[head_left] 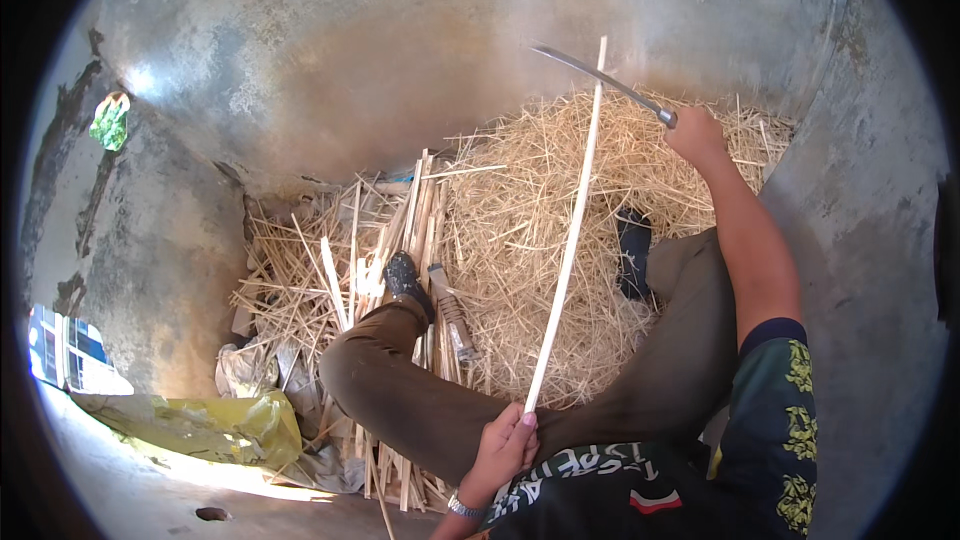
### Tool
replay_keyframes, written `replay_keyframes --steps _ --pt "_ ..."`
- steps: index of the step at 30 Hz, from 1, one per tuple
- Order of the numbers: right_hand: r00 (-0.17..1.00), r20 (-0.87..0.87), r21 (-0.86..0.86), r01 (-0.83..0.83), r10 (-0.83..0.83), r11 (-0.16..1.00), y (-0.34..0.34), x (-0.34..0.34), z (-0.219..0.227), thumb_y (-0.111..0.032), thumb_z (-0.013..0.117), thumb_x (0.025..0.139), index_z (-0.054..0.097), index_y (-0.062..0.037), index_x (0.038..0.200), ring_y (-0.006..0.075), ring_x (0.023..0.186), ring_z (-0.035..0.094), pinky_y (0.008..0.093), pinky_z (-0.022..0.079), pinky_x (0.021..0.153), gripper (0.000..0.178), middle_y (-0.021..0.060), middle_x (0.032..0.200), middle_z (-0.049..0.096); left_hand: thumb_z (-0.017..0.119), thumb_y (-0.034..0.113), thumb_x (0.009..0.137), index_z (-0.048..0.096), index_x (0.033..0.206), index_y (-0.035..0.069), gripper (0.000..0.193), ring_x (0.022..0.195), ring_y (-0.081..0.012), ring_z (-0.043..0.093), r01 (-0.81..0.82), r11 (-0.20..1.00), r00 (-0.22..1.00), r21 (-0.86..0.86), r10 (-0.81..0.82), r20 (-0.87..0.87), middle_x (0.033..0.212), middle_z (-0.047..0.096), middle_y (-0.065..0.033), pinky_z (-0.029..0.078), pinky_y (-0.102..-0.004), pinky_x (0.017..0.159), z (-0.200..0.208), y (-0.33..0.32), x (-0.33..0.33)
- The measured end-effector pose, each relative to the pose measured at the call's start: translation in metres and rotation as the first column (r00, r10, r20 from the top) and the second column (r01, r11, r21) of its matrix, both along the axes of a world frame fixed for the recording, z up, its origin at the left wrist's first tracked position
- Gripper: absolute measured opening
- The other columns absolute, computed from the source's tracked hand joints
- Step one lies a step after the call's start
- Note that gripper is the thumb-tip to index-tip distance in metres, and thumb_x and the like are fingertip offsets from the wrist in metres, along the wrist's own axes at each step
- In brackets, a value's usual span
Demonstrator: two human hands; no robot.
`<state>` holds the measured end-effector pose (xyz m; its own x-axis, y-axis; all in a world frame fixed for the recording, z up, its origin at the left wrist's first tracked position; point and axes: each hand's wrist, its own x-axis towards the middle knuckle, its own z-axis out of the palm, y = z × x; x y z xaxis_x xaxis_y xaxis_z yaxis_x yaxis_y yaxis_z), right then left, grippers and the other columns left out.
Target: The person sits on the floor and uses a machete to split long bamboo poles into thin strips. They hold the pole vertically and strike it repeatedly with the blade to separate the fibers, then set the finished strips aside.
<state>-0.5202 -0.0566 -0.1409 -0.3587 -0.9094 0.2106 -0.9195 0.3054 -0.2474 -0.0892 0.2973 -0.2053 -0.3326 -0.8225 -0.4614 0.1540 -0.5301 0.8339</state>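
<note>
Low in front of me, my left hand [505, 445] is closed round the near end of a long, pale bamboo strip [570, 250]. The strip slants up and away to the right, bowing slightly. My right hand [697, 135] grips a curved knife [625, 92] at the far right; its handle is hidden in my fist. The blade points left and crosses the strip near its far tip. Whether the edge touches the strip I cannot tell. My legs are bent apart on either side of a heap of thin shavings [520, 280], under the strip.
Long split sticks [425, 230] lie by my left foot [405, 280], beside a tool with a banded grip [452, 315]. Stained concrete walls [400, 50] enclose the space. At the left are a yellow plastic sheet [230, 430] and a hole [110, 122] showing green.
</note>
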Motion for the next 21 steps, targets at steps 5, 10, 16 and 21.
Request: replay_keyframes --steps 5,10,16,21 --pt "0.974 -0.137 -0.125 -0.198 0.181 0.972 0.015 0.004 0.003 -0.024 0.068 0.086 0.074 -0.0128 0.092 0.0318 0.079 0.072 0.0463 0.057 0.076 0.014 0.0118 0.080 0.071 0.047 0.024 0.111 0.043 0.092 0.008 0.025 0.046 -0.0061 0.034 -0.005 1.000 1.000 0.016 0.005 -0.025 0.064 0.039 0.0019 0.027 -0.0237 0.040 0.008 -0.001 0.004" --pt "0.946 -0.160 -0.217 -0.313 0.283 0.924 0.015 -0.021 0.000 -0.025 0.065 0.087 0.074 -0.0110 0.091 0.0315 0.076 0.072 0.0463 0.057 0.074 0.016 0.0122 0.078 0.071 0.046 0.024 0.111 0.043 0.092 0.008 0.025 0.046 -0.0067 0.034 -0.008 1.000 1.000 0.017 0.009 -0.030 0.065 0.039 0.0008 0.029 -0.0240 0.041 0.021 0.017 0.012" --pt "0.987 0.153 -0.178 0.086 -0.059 0.980 0.010 0.015 0.018 -0.026 0.065 0.088 0.073 -0.0102 0.092 0.0314 0.075 0.071 0.0462 0.057 0.071 0.018 0.0151 0.081 0.072 0.044 0.023 0.112 0.043 0.094 0.008 0.023 0.047 -0.0075 0.033 0.119 0.993 0.990 0.016 -0.118 -0.072 0.066 0.038 -0.0001 0.029 -0.0241 0.042 0.015 0.020 0.033" --pt "0.918 -0.187 -0.173 -0.382 0.351 0.908 0.025 0.000 0.015 -0.024 0.066 0.087 0.073 -0.0093 0.093 0.0320 0.078 0.071 0.0468 0.056 0.072 0.018 0.0152 0.082 0.072 0.045 0.023 0.111 0.043 0.093 0.008 0.024 0.045 -0.0072 0.034 0.049 0.997 0.994 0.052 -0.044 -0.098 0.065 0.039 0.0000 0.028 -0.0239 0.041 0.020 0.023 0.036"
